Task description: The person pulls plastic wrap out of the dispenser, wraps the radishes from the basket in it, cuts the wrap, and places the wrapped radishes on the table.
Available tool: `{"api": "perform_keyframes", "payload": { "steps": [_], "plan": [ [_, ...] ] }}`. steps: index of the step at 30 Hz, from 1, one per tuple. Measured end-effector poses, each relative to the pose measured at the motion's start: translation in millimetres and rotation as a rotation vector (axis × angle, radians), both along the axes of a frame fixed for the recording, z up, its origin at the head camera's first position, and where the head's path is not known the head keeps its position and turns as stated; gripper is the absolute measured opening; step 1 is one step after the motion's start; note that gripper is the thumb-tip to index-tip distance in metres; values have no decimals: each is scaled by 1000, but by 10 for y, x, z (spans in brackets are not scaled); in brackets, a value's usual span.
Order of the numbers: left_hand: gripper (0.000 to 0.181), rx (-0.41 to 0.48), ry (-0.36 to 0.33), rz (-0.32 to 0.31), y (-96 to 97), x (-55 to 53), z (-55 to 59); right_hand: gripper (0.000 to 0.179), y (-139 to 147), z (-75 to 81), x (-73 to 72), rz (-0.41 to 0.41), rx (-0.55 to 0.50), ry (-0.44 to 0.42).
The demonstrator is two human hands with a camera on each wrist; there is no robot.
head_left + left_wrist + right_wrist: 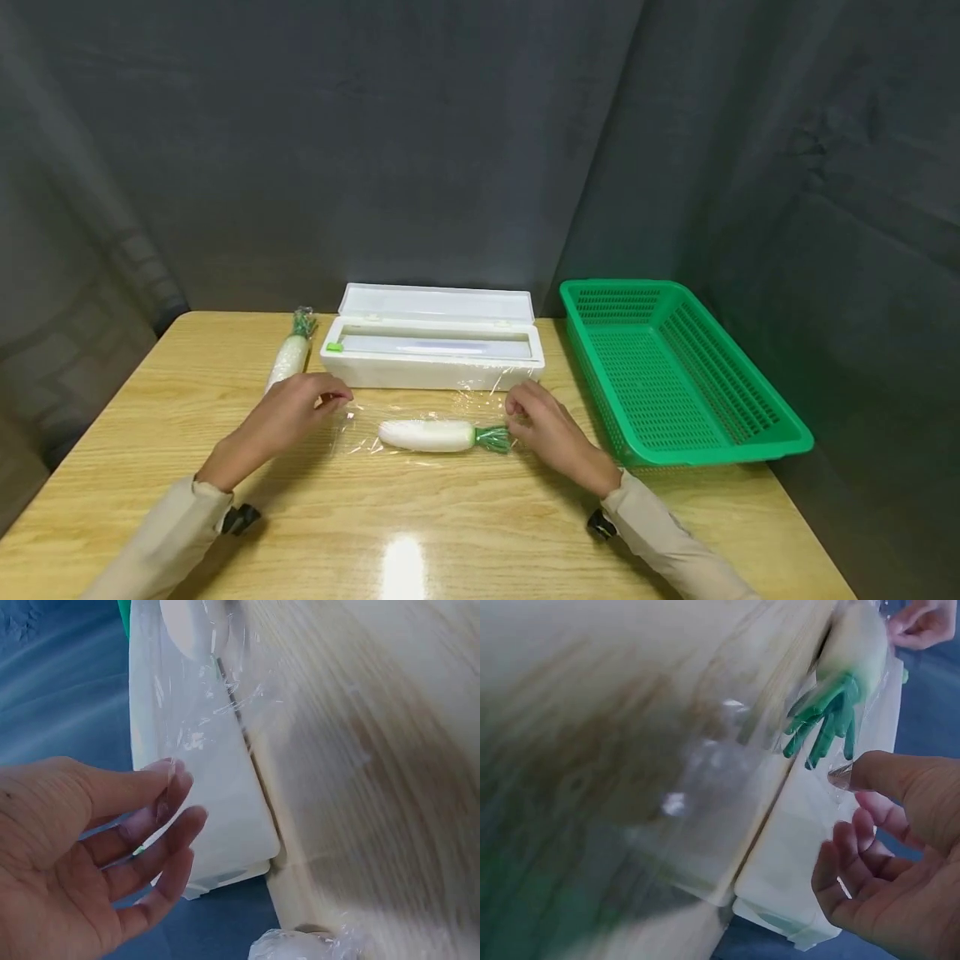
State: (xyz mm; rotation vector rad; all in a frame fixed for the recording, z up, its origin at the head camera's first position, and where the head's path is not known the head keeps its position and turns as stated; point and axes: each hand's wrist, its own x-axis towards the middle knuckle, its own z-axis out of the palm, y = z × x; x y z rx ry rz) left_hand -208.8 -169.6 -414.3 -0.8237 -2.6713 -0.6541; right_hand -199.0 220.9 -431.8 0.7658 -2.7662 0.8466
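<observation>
A white radish [427,436] with cut green stalks lies in the middle of the table, a sheet of clear plastic wrap [358,421] over and around it. My left hand [303,406] pinches the wrap at the radish's root end; in the left wrist view, thumb and forefinger meet on the film [196,739] while the other fingers curve loosely. At the stalk end, my right hand [550,429] holds the film's other side. The right wrist view has the thumb on the wrap beside the green stalks [829,720], with the forefinger partly behind it.
Behind the radish stands a white wrap dispenser box [431,377], its lid raised and a green slider [334,347] at its left. Another radish [289,360], wrapped, lies beyond my left hand. A green basket [652,392] is at the right, before a dark curtain [375,150].
</observation>
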Motion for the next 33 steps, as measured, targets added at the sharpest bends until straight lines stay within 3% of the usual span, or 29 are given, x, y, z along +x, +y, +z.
{"api": "perform_keyframes", "payload": {
  "steps": [5,8,11,13,16,20,24,28,33],
  "plan": [
    [28,-18,336,1,162,181,40,25,5,52,22,25,20,-3],
    [35,-90,422,-101,395,373,53,24,16,66,26,29,31,-15],
    [37,-210,405,-233,624,508,-8,21,14,66,32,24,45,-23],
    [37,-255,373,-272,737,536,-65,17,-3,67,40,8,52,-20],
    [40,-276,339,-255,822,520,-143,11,-40,79,70,-20,68,42],
    [47,-261,352,-239,833,454,-217,10,-109,107,140,-36,118,237],
    [49,-272,369,-242,829,380,-247,18,-211,119,214,31,182,395],
    [51,-264,279,-237,835,326,-243,24,-323,79,254,126,273,423],
    [54,-206,140,-240,830,252,-227,33,-397,9,190,160,355,393]
  ]
}}
